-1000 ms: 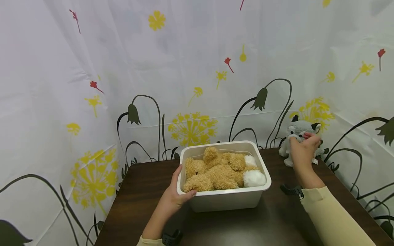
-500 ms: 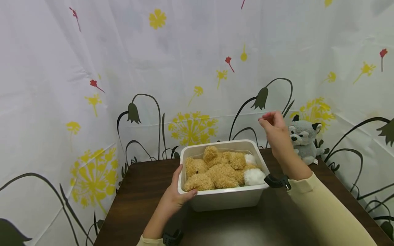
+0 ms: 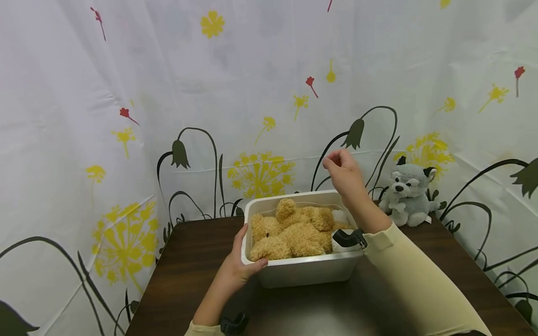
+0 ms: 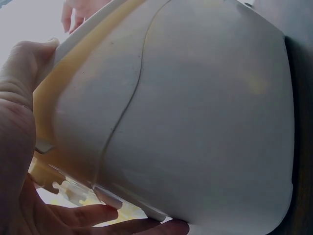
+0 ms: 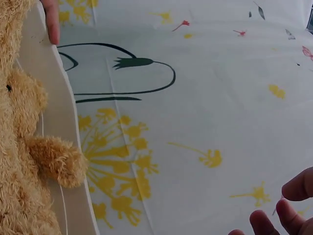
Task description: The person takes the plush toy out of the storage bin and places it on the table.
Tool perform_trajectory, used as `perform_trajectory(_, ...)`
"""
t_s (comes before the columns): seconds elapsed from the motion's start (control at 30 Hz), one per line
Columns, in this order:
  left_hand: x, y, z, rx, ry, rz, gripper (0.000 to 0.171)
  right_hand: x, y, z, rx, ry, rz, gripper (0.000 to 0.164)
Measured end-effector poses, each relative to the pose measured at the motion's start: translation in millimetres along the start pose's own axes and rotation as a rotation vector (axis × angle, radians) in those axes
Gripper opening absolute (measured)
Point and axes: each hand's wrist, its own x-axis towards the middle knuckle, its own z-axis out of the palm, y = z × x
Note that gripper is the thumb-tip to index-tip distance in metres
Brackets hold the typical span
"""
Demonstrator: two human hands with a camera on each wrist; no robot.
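Observation:
In the head view, a white plastic bin [image 3: 302, 275] stands on the dark table. A curly golden-brown plush toy [image 3: 300, 238] with white paws lies inside it. My left hand [image 3: 233, 268] grips the bin's left side, thumb over the front rim; the left wrist view shows fingers [image 4: 93, 215] against the wall. My right hand [image 3: 346, 175] hovers above the bin's back right corner, fingers loosely bent, nothing visible in them. Its wrist strap hides part of a white paw. A grey plush toy [image 3: 409, 198] with black-tipped ears sits upright at the table's back right, apart from both hands.
The dark wooden table [image 3: 193, 261] ends close behind the bin. A white curtain [image 3: 235, 84] printed with flowers hangs behind and along the sides. Bare tabletop shows left of the bin and in front of it.
My right hand has come away from the grey plush toy and moved left to above the bin. The grey toy stays in place, and my left hand keeps its grip.

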Motion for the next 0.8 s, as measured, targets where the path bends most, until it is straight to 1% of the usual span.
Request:
perform_trajectory(0.1,0.0,-1.4,0.3,-0.022,-0.003,0.004,0.111,5.2,5.1,12.9,-0.067,-0.041,0.044,0.025)
perform_trajectory(0.2,-0.4,-3.0,0.6,-0.040,-0.003,0.012,0.111,8.6,12.9,27.5,-0.139,-0.105,0.109,0.028)
perform_trajectory(0.3,-0.7,-3.8,1.0,-0.007,-0.001,0.008,0.110,11.2,23.2,40.2,-0.209,-0.153,0.174,0.030)
perform_trajectory(0.4,-0.3,-3.2,1.2,0.019,-0.008,-0.001,0.110,12.7,33.7,48.6,-0.273,-0.211,0.200,0.029)
perform_trajectory(0.47,0.2,-2.6,1.2,0.036,-0.006,-0.007,0.110,12.6,40.0,52.2,-0.315,-0.277,0.193,0.028)
perform_trajectory(0.57,1.5,-1.9,0.8,0.045,-0.003,-0.004,0.111,12.0,48.6,56.1,-0.347,-0.398,0.148,0.026)
perform_trajectory(0.67,3.0,-1.9,-0.3,0.049,-0.001,-0.001,0.111,11.7,54.8,59.8,-0.407,-0.460,0.083,0.022)
perform_trajectory(0.7,3.2,-2.0,-0.7,0.051,0.001,-0.001,0.111,11.6,56.5,60.9,-0.437,-0.474,0.060,0.021)
perform_trajectory(0.73,3.2,-2.0,-1.0,0.049,0.000,0.001,0.111,11.0,57.6,61.7,-0.494,-0.482,0.046,0.021)
perform_trajectory(0.8,2.6,-2.3,-1.1,0.041,-0.002,-0.002,0.112,9.0,59.6,63.6,-0.605,-0.540,0.042,0.022)
